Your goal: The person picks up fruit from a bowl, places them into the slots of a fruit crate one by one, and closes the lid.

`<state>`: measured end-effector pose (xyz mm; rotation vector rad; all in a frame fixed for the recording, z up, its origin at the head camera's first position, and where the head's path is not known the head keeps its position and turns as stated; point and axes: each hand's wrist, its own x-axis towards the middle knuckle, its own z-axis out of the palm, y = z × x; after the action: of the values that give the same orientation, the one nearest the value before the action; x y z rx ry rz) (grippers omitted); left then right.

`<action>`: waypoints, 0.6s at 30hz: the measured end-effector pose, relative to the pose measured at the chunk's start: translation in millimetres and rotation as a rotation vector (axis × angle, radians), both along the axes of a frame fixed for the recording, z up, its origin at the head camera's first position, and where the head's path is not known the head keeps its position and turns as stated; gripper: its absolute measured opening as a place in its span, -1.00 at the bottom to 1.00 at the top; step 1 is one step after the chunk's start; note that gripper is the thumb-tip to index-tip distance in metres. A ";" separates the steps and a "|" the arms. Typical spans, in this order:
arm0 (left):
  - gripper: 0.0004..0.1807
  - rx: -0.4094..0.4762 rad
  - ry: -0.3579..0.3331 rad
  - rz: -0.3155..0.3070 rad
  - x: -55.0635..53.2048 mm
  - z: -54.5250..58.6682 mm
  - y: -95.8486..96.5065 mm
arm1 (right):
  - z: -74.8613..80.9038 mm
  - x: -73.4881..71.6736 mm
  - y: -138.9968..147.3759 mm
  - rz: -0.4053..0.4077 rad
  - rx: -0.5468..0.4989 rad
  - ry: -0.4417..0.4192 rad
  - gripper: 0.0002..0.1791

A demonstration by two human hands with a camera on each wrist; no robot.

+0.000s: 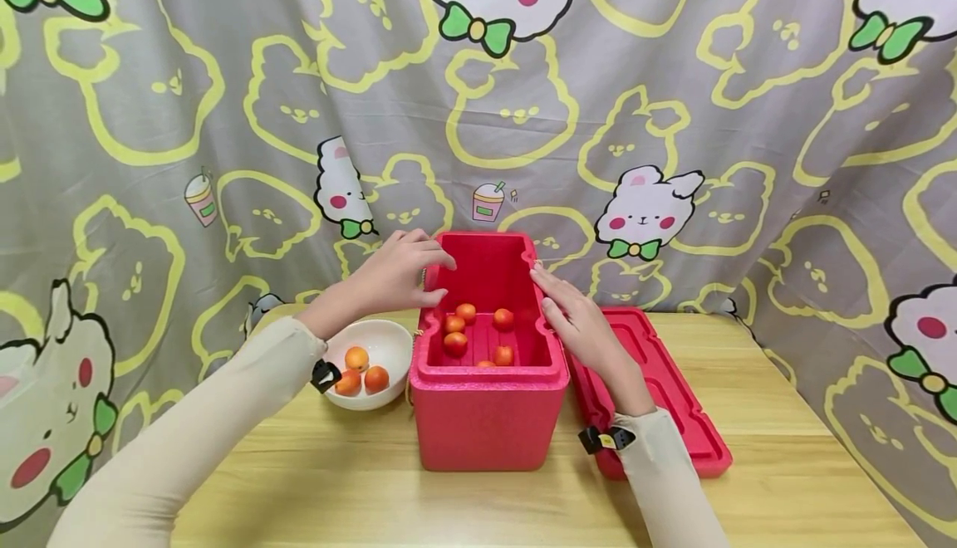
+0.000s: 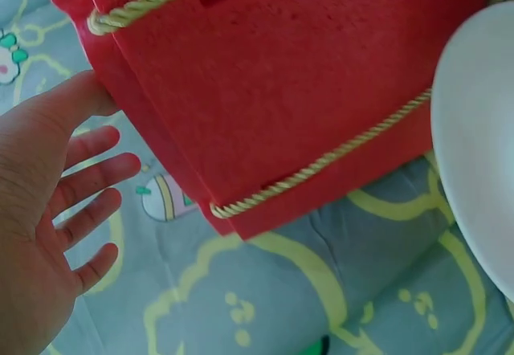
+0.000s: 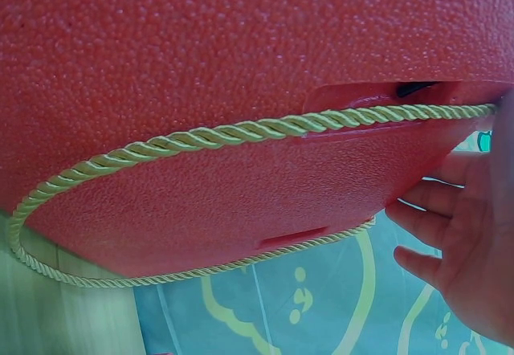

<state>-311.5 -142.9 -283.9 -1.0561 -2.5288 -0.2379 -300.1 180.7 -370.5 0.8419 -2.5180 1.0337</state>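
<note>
A red foam box (image 1: 489, 423) stands without its lid at the middle of the table, with several orange-red round fruits (image 1: 456, 342) on its floor. My left hand (image 1: 404, 270) is at the box's left rim, fingers spread and holding no fruit. In the left wrist view its thumb (image 2: 88, 98) lies against or close to the rim's edge. On the opposite side my right hand (image 1: 579, 320) rests along the right rim with its fingers extended. A white bowl (image 1: 399, 344) left of the box holds three similar fruits (image 1: 377, 379), partly under my left forearm.
The red lid (image 1: 673, 374) lies on the wooden table (image 1: 359, 481) right of the box, partly beneath my right arm. Gold twisted cords (image 3: 201, 136) hang along the box's sides. A patterned curtain (image 1: 523, 141) hangs behind the table.
</note>
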 end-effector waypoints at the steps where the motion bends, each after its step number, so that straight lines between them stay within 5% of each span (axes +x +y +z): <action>1: -0.61 0.008 0.007 0.003 -0.3 -1.1 -3.5 | 0.0 -0.1 0.0 0.000 0.000 -0.001 -0.36; 10: -0.67 0.070 0.062 0.026 0.3 -14.0 -34.5 | -0.4 1.4 -0.3 -0.005 -0.003 -0.007 -0.35; 18: -0.67 0.071 -0.026 0.058 1.1 -35.3 -58.3 | 0.5 1.5 -1.2 -0.007 -0.003 -0.010 -0.33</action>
<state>-310.4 -201.2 -319.2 -0.9566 -2.5503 -0.3249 -298.6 179.5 -370.0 0.8283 -2.5248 1.0417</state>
